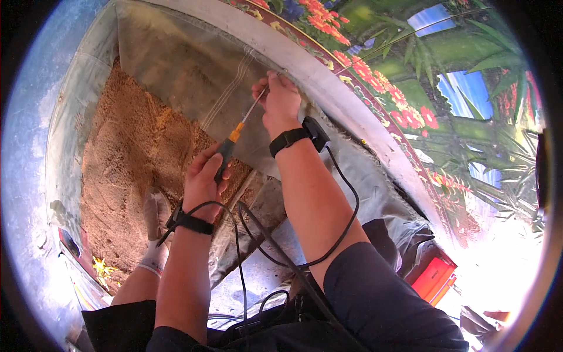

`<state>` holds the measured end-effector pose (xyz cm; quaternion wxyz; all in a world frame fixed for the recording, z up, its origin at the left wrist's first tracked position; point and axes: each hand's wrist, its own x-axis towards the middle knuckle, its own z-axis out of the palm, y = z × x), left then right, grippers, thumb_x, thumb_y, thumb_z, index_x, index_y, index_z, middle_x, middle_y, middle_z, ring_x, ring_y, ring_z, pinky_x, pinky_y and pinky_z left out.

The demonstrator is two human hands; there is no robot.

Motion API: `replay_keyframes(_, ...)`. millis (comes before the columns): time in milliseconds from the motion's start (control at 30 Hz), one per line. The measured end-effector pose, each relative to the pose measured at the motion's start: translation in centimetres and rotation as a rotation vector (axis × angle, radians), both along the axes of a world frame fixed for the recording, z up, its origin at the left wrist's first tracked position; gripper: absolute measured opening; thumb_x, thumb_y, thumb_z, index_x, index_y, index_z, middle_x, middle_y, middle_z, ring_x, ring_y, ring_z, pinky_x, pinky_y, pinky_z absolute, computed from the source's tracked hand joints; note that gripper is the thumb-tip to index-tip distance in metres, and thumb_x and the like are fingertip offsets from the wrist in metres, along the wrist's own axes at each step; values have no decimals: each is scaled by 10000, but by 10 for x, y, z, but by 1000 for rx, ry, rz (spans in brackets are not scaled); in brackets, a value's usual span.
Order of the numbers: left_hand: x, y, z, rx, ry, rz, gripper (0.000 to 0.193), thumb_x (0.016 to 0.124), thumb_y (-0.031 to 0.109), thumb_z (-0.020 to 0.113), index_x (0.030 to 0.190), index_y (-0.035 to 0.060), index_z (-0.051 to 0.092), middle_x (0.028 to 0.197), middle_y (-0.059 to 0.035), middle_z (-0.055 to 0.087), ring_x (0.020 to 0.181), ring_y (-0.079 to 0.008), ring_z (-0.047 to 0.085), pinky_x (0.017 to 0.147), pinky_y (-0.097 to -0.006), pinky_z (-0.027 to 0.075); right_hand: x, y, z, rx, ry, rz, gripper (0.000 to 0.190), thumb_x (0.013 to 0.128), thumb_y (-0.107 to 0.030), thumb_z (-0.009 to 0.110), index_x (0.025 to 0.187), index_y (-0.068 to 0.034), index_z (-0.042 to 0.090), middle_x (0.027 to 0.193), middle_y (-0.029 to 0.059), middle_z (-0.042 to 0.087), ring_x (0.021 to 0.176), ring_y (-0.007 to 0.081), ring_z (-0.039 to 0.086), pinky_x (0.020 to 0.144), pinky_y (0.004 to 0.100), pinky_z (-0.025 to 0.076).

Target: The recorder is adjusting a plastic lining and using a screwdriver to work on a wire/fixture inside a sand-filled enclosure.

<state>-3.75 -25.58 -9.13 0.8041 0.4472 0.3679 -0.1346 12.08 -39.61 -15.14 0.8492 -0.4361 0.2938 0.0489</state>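
Note:
My left hand point(204, 176) grips the dark grey and orange handle of a screwdriver point(226, 152). Its thin metal shaft points up and to the right. Up there, the bent fingers of my right hand point(281, 99) close around the far end of the shaft. They hide the tip and whatever small thing it may meet. Both sit close to the upper edge of a greyish translucent plastic sheet point(176, 75) with stitched white lines, which lies along a pale curved rim point(352, 105). A small metal fastener point(285, 71) shows just beyond my right fingertips.
Brown sandy soil point(127, 154) lies below the sheet, and one gloved-looking or socked foot point(156, 213) stands on it. Black cables point(281, 255) loop between my wrist straps. A panel printed with flowers point(400, 97) rises beyond the rim. A red box point(433, 279) sits lower right.

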Motion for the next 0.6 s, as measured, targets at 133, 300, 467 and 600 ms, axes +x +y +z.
replay_keyframes(133,1,4,-2,26,5,-9,281,896,144,579,1162,54,569,846,-27,589,630,-76,517,474,-184,374,-1,1,0,-16,24,33,142,941,-162,536,983,-28,559,756,53,583,636,191,601,548,319,496)
replay_keyframes(300,3,2,2,48,23,-4,288,897,136,578,1171,48,562,849,-30,590,627,-79,518,470,-185,379,1,0,2,-53,5,27,138,941,-139,536,925,-3,553,721,71,573,565,209,597,481,342,479)
replay_keyframes(467,-2,4,0,34,-23,-6,318,891,149,605,1183,36,549,869,-70,599,645,-108,549,497,-193,434,-3,-3,9,100,25,15,142,947,-150,526,931,-11,551,723,70,576,570,219,605,497,353,494)
replay_keyframes(600,-3,1,8,77,-24,-1,312,893,153,606,1178,38,552,863,-58,596,647,-99,547,499,-191,427,-3,-4,9,149,-1,18,135,946,-146,528,937,-13,550,727,69,577,569,220,605,500,351,496)
